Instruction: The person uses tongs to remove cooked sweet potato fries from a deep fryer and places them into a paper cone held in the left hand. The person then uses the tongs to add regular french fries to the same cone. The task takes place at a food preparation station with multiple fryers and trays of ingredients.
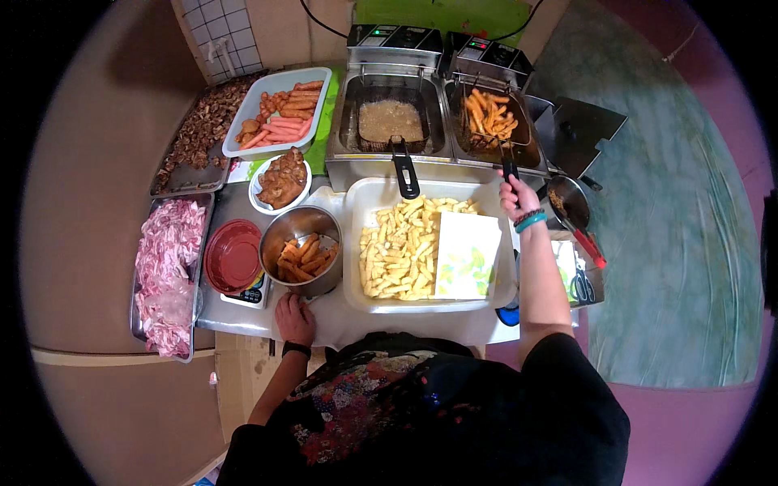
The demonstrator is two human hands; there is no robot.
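My right hand [518,195] grips the black handle [509,169] of a wire fry basket over the right bay of an electric deep fryer [389,167]. Golden fried strips [489,115] fill that basket. In the left bay a second basket sits in bubbling oil [390,120], its black handle [406,176] pointing towards me. My left hand [295,317] rests at the table's front edge, by the foot of a steel pot [331,276] with browned fried pieces [307,258] inside. Between my hands stands a white tub [428,307] of pale uncooked strips [398,252], partly covered by a printed white sheet [468,255].
Left are a tray of raw sliced meat [173,243], a red bowl [234,255] on a scale [252,296], a plate of cooked meat [282,179], and a tub [234,143] of sausages. Right are a dark pan [570,200], red-tipped tongs [586,246] and scissors [583,285].
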